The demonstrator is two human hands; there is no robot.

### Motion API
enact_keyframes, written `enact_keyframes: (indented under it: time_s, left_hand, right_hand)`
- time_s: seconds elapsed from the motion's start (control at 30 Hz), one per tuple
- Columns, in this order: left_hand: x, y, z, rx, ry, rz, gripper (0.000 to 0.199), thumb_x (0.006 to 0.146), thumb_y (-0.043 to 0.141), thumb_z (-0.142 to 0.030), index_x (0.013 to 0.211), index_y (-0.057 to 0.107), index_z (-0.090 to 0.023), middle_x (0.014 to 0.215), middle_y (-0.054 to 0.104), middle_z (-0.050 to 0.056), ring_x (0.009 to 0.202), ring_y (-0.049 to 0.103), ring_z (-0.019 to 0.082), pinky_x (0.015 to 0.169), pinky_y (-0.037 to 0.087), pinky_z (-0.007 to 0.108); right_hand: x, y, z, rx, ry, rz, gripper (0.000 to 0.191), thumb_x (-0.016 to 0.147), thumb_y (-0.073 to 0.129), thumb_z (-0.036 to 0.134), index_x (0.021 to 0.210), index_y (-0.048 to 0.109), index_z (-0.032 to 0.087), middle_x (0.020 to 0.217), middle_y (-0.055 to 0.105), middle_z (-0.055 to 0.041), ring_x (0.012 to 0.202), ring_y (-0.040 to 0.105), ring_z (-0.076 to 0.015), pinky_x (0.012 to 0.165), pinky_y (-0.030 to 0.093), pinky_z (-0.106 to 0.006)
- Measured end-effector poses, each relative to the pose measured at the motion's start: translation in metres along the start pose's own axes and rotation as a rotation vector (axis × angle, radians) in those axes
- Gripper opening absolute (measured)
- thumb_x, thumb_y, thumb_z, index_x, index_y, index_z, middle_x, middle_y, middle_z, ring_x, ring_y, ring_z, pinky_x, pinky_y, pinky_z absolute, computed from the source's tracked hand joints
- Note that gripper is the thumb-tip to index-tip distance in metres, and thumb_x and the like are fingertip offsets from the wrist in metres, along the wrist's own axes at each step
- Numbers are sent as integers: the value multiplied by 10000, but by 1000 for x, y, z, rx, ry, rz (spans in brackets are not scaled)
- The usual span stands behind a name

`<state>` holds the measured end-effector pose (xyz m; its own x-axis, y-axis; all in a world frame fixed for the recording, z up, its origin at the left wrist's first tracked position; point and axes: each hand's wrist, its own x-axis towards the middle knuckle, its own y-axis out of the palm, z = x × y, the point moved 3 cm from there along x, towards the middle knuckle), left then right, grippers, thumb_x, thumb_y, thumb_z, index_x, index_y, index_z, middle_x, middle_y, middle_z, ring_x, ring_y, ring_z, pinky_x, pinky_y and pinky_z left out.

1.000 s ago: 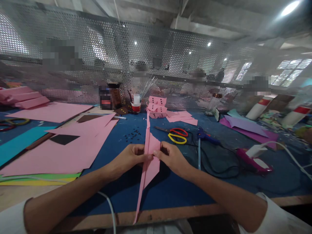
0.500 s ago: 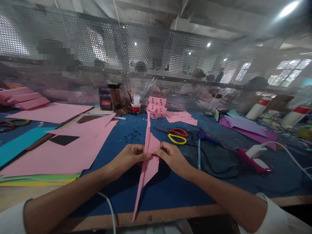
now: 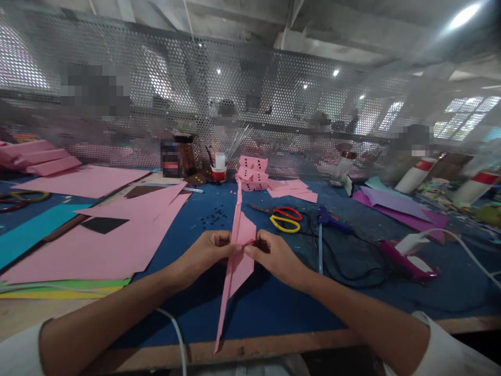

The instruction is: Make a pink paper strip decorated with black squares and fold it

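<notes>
A long, narrow folded piece of pink paper stands out toward me over the blue table, its near tip over the wooden front edge. My left hand pinches it from the left at mid-length, thumb on top. From the right, my right hand grips the wider flap between thumb and curled fingers. Both thumb tips almost meet at the fold. The fingers beneath the paper are partly hidden. Beyond the far end sits a pink folded piece with black squares.
Red and yellow handled scissors and a blue glue gun with its cable lie right of my hands. Small black squares are scattered behind my left hand. Large pink sheets cover the left side. A purple power strip lies at right.
My right thumb has shifted slightly left along the flap, closer to my left thumb. The flap's right edge is drawn in a little. My left hand has barely moved.
</notes>
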<state>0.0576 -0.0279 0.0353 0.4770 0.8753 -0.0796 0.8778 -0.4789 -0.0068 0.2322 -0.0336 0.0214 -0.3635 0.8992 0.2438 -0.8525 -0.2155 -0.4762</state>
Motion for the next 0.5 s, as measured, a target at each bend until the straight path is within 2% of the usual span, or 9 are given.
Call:
enact_keyframes:
  time_s: [0.3,0.5]
  left_hand:
    - [-2,1,-2,-22,9,39,196,781,742,-332,850,730,-149,759,698,17,663,601,123,630,454,204]
    - [0,-1,2,-20,11,52,213,792,736,-331,894,731,-144,779,710,24,659,610,122,618,456,200]
  right_hand:
    - [0,1,-3,-27,10,14,233,907,576,387,959,624,165,854,658,-19,745,572,-154,650,413,-261]
    - [0,0,-1,-45,18,1,210,902,582,366,907,623,160,827,664,-15,719,575,-148,633,412,-254]
